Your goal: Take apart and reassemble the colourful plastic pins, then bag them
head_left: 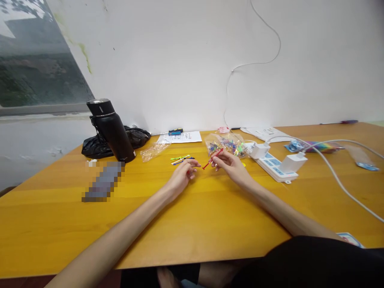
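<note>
Head view, only one: right hand (230,165) above the tabletop (192,228), grip closed on a thin red stick (207,164), pinched between thumb and fingertips. Stick is tilted, lower end pointing toward the left hand (181,174), upper end rising past the right fingers. Left hand is just beside that lower end, fingers loosely curled; cannot tell whether its grip holds anything or touches the stick.

Just beyond the left fingers, a few thin strips lie together, a yellow-green one (180,158) and a blue one (179,162) among them. Behind the right hand, a clear bag (223,141) of small multicolored pieces (too jumbled to count). Right of it, a white power strip (273,169) with white chargers plugged in and cables trailing right. Crumpled clear wrapper (153,152) left of the strips, printed paper (190,137) behind them. Far left: black bottle (113,135) before a black plastic bag (139,137), plus a pixelated flat object (103,182) nearer the edge.
</note>
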Motion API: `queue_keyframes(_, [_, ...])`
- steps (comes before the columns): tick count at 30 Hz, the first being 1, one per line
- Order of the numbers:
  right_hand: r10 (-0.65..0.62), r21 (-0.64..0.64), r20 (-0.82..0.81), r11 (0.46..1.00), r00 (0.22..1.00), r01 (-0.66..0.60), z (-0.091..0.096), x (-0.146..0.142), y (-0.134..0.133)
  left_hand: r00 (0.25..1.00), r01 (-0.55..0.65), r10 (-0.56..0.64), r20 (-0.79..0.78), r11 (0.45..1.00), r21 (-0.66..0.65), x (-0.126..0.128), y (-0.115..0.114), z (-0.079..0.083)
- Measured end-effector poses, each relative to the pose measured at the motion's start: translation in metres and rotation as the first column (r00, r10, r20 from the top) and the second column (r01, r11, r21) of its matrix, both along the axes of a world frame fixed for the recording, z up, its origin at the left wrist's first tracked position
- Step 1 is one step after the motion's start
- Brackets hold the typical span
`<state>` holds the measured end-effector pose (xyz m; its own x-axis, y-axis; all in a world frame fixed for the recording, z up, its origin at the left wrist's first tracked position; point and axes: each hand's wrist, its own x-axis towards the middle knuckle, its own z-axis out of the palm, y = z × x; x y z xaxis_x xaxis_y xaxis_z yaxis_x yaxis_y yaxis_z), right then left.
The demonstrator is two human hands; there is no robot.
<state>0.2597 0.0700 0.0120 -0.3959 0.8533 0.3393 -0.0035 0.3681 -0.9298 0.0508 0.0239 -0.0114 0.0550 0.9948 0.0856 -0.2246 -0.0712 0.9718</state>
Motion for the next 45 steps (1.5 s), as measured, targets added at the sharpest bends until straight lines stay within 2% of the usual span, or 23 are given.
queue_keyframes(2, [-0.031, -0.029, -0.006, 0.999, 1.000, 0.031, 0.000, 0.002, 0.003, 0.997, 0.018, -0.012, 0.080, 0.997, -0.076, -0.003, 0.000, 0.003])
queue_keyframes(4, [-0.059, -0.041, 0.002, 0.997, 0.998, 0.059, 0.000, 0.004, 0.006, 0.997, 0.044, -0.037, 0.071, 0.994, -0.101, -0.005, 0.000, 0.004])
queue_keyframes(8, [-0.074, -0.015, 0.047, 0.997, 0.996, 0.074, -0.002, 0.006, 0.008, 0.997, 0.076, -0.076, -0.027, 0.997, -0.019, -0.007, 0.000, 0.001])
queue_keyframes(13, [0.009, 0.028, 0.149, 1.000, 0.989, -0.013, -0.003, 0.006, 0.006, 0.974, 0.097, -0.051, -0.222, 0.974, 0.203, -0.007, -0.002, -0.004])
queue_keyframes(19, [0.082, -0.041, 0.077, 0.996, 0.994, -0.079, -0.007, 0.005, 0.006, 0.973, 0.078, -0.030, -0.231, 0.976, 0.202, -0.005, -0.005, -0.002])
queue_keyframes(21, [0.108, -0.058, 0.079, 0.993, 0.991, -0.103, -0.007, 0.004, 0.004, 0.973, 0.095, -0.047, -0.226, 0.974, 0.206, -0.004, -0.005, -0.002])
queue_keyframes(24, [0.161, -0.061, 0.122, 0.986, 0.979, -0.155, -0.005, 0.002, -0.001, 0.974, 0.135, -0.106, -0.203, 0.981, 0.139, -0.003, -0.006, -0.003])
queue_keyframes(26, [0.190, -0.050, 0.148, 0.982, 0.971, -0.185, -0.005, 0.000, -0.005, 0.976, 0.139, -0.119, -0.181, 0.985, 0.103, -0.002, -0.007, -0.004])
queue_keyframes(29, [0.206, -0.022, 0.183, 0.978, 0.961, -0.205, -0.005, 0.000, -0.008, 0.973, 0.139, -0.114, -0.201, 0.984, 0.115, 0.000, -0.008, -0.005])
queue_keyframes(33, [0.183, 0.047, 0.234, 0.979, 0.955, -0.199, -0.005, 0.001, -0.008, 0.965, 0.182, -0.154, -0.214, 0.976, 0.117, 0.003, -0.008, -0.007])
queue_keyframes(38, [0.130, 0.152, 0.284, 0.972, 0.950, -0.179, -0.004, 0.003, -0.007, 0.972, 0.150, -0.125, -0.197, 0.982, 0.117, 0.004, -0.008, -0.007])
queue_keyframes(45, [0.098, 0.215, 0.278, 0.963, 0.956, -0.161, 0.000, 0.003, -0.010, 0.967, 0.169, -0.136, -0.217, 0.975, 0.144, 0.003, -0.009, -0.007])
